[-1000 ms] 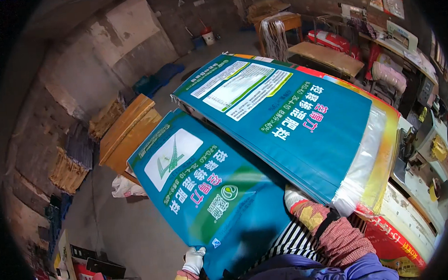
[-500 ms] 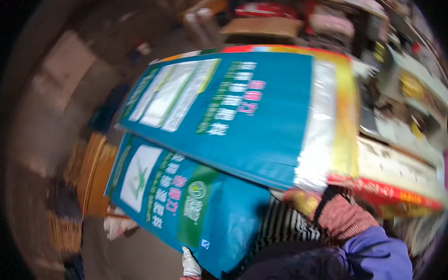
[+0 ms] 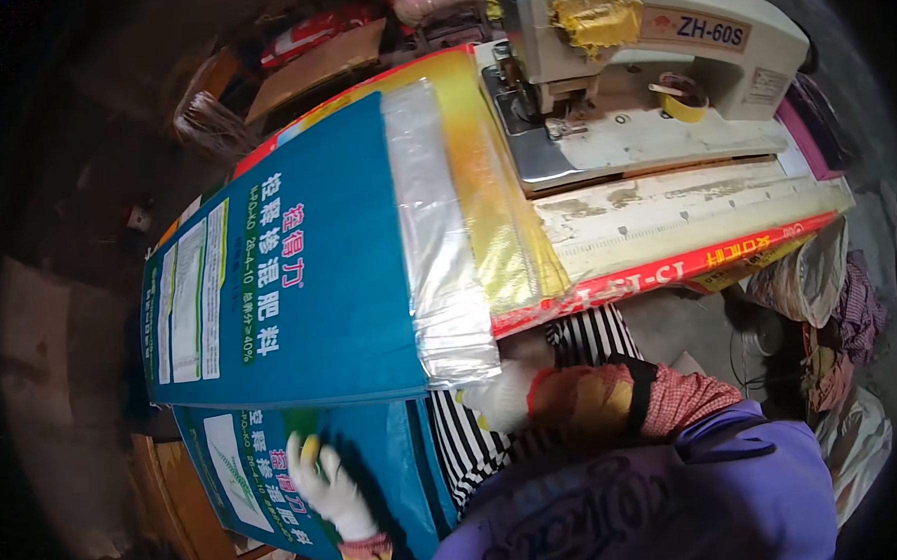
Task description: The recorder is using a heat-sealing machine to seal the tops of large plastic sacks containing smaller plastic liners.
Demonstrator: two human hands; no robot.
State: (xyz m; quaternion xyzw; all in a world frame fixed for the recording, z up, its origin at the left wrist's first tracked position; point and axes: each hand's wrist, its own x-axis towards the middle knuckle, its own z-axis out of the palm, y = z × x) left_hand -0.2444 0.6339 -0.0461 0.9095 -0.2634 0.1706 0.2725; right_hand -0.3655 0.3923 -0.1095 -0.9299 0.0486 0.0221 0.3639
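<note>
A teal woven sack (image 3: 309,286) with a clear strip and a yellow end lies with that end on the sewing table (image 3: 666,220), beside a cream sewing machine (image 3: 649,61). My right hand (image 3: 499,398), in a white glove with a red patterned sleeve cover, grips this sack's near edge under the clear strip. A second teal sack (image 3: 247,469) hangs lower, partly under the first. My left hand (image 3: 322,486), also in a white glove, holds onto its face, fingers bent against the fabric.
A red and yellow printed sheet (image 3: 668,270) runs along the table's front edge. A roll of yellow tape (image 3: 683,102) sits on the machine bed. Bags and cloth (image 3: 819,294) are piled at the right. A wooden board (image 3: 178,502) stands lower left.
The view has swung right and down. The upper sack's end now rests on the sewing table by the machine, and my left hand has moved up onto the lower sack's face.
</note>
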